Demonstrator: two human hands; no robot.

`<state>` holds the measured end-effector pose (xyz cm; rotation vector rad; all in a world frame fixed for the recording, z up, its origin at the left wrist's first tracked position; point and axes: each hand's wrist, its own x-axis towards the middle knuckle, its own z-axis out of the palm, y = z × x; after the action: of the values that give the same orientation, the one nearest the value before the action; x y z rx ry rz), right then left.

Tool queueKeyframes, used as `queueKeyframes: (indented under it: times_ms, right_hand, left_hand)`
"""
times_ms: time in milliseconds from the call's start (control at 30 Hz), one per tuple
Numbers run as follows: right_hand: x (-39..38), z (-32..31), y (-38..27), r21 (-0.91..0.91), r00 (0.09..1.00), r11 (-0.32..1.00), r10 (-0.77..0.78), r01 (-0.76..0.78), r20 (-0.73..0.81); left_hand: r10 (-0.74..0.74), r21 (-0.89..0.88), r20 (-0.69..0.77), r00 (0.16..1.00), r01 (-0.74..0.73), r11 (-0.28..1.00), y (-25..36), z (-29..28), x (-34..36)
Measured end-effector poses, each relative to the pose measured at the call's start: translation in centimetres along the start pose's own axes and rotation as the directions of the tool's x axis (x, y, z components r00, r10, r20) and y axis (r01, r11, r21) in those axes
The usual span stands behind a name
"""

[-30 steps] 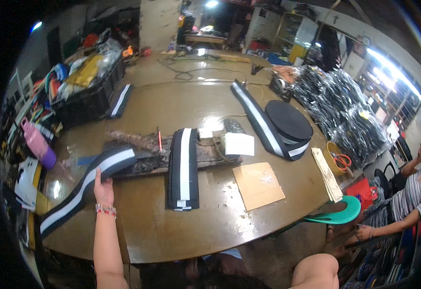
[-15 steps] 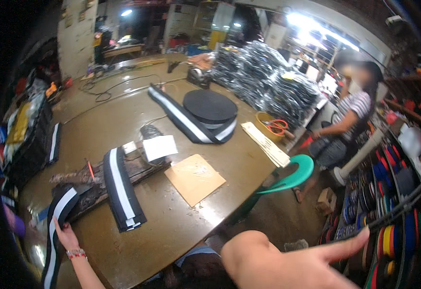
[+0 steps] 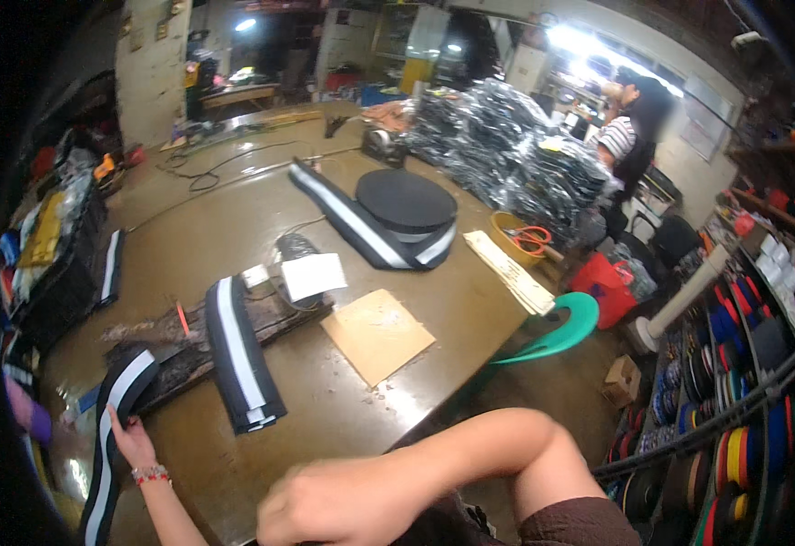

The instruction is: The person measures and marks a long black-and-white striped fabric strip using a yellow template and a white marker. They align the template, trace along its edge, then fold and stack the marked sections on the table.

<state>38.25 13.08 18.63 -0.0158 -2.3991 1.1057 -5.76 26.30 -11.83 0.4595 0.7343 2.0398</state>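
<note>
At the lower left, my left hand grips the edge of a black webbing strap with a white stripe down its middle. The strap's upper end curves over a dark wooden board, and its lower part runs off at the bottom. Near the bottom centre, my right hand is curled with its back up, forearm bent across in front of me. Its fingertips are blurred and hidden, so what it holds is unclear. A stack of cut striped straps lies across the wooden board between the hands.
A striped strap roll lies farther back, near a tan square sheet. An orange-handled pair of scissors sits in a yellow container. A green chair touches the table's right edge; webbing rolls fill the right rack. Another person stands beyond.
My right hand has swung left from the lower right to the bottom centre, its fingers now curled. My left hand stays on the strap. The other person has risen from a seat.
</note>
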Motion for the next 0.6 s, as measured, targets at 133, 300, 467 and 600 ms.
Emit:
queueKeyframes:
  times_ms: [133,300,467,600]
  right_hand:
    - [0.6,-1.2,-3.9,-0.757,0.997,0.65,0.07,-0.056,-0.014]
    - [3.3,-0.1,-6.6,-0.702,0.998,0.712,0.053,-0.009,0.041]
    - [2.7,3.7,-3.4,-0.965,0.964,0.258,-0.24,-0.049,-0.113]
    - [0.1,4.6,-2.7,-0.961,0.993,0.274,0.095,0.038,0.066]
  left_hand:
    - [0.021,-0.009,-0.042,0.999,-0.022,1.0,0.0,-0.8,0.1]
    - [-0.001,0.02,0.06,0.998,0.0,1.0,-0.6,-1.3,0.8]
    - [0.047,-0.001,-0.083,0.995,-0.047,0.999,-0.5,-0.7,0.1]
    - [0.015,-0.053,-0.1,0.995,-0.02,0.998,-0.1,0.5,-0.8]
